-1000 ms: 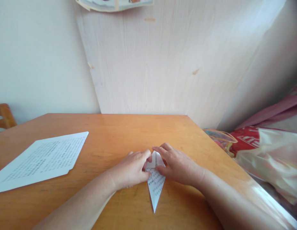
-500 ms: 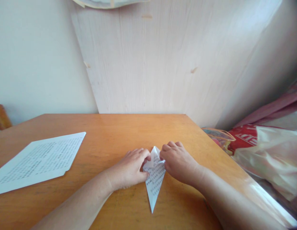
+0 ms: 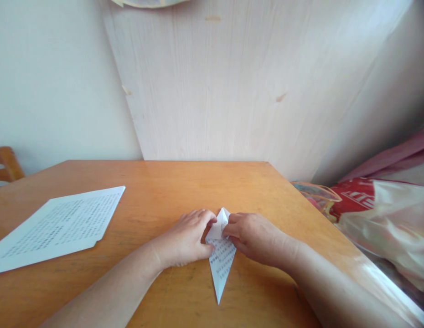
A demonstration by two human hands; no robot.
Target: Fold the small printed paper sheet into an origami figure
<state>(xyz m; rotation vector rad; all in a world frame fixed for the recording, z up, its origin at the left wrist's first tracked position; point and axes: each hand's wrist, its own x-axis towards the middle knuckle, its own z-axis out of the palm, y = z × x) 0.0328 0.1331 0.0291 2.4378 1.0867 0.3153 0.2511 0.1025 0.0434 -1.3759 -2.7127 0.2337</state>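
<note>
A sheet of printed paper folded into a narrow kite shape, the folded paper (image 3: pixel 221 262), lies on the table with its long point towards me. My left hand (image 3: pixel 190 237) grips its left edge, with the thumb lower down and the bent fingers near the top. On the other side, my right hand (image 3: pixel 255 237) has its fingers closed over the upper right edge, pressing a small flap inward. Those fingertips cover part of the flap.
The wooden table (image 3: pixel 171 182) meets a pale panel at the back. To the left lies a stack of printed sheets (image 3: pixel 64 223). Beyond the right edge are a red bag (image 3: pixel 355 198) and a whitish plastic bag (image 3: pixel 386 228). A wooden chair (image 3: pixel 8 161) stands far left.
My right hand has moved slightly down and inward, folding the upper right flap towards the middle of the paper. My left hand stays at the left edge. The view has shifted a little.
</note>
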